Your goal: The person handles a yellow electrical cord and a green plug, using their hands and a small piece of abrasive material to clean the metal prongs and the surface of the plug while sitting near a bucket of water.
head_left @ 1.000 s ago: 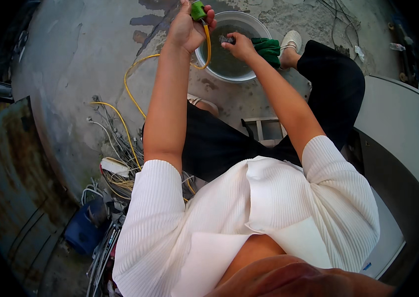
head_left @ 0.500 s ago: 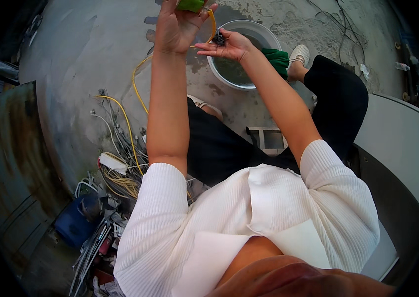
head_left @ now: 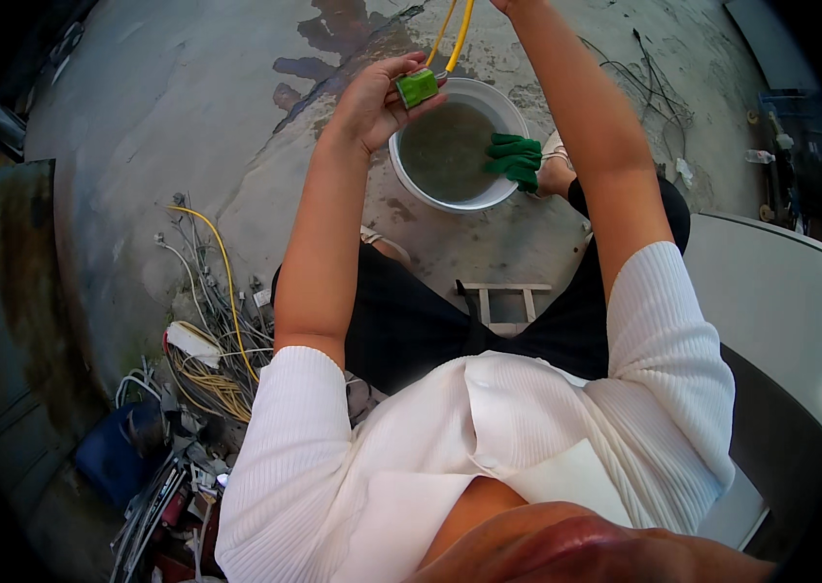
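My left hand [head_left: 379,105] is closed round a small bright green block [head_left: 417,88], its fingers along the sides. From the block a yellow cable [head_left: 460,37] runs up past the top edge. My right hand [head_left: 506,4] is mostly cut off by the top edge, close to the cable; its fingers are hidden. Below the left hand's fingertips stands a white basin [head_left: 404,175] of murky water. Dark green gloves [head_left: 516,161] hang over its right rim.
At the left lies a tangled heap of cords [head_left: 222,374], with a blue container [head_left: 119,452] and metal scraps beside it. A small wooden stool frame [head_left: 506,289] is between my legs. A large pale panel [head_left: 770,291] stands at the right. Thin black wires [head_left: 659,87] lie on the concrete.
My left hand has come down and right with the green block. My right hand has risen from over the basin to the top edge; the dark scrubber-like ball at it is out of view.
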The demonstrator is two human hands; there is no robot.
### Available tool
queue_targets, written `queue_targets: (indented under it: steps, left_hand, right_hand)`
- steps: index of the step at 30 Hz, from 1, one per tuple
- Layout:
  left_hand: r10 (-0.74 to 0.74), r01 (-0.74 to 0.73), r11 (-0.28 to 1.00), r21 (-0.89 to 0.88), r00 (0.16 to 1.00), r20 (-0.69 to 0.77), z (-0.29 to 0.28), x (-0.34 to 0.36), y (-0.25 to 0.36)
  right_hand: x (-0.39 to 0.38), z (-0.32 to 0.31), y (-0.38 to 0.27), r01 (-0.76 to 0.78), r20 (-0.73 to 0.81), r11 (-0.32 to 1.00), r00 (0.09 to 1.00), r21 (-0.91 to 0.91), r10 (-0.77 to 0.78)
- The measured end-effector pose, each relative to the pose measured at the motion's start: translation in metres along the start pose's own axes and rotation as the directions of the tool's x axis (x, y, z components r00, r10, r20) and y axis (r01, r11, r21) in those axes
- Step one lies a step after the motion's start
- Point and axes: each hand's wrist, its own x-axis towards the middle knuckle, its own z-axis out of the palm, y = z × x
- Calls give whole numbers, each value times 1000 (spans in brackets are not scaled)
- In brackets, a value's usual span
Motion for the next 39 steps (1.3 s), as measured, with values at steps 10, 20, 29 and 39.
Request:
queue_targets:
  steps: [10,20,29,39]
  left_hand:
    - [-28,111,916,386,977,-214,-24,34,-39]
    - [-357,355,932,72,934,18,7,42,-58]
    - [-155,154,899,409,987,-30,0,50,-80]
    - [-8,115,900,420,969,-248,-14,61,-92]
  right_hand:
    - [-130,-62,106,-526,-392,850,777,25,492]
    - [-210,-157,295,-622,-412,418,768,-662,491]
    - [-241,-104,319,-81,20,152,826,-985,563]
    - [-229,-75,182,-591,36,600,728,539,685]
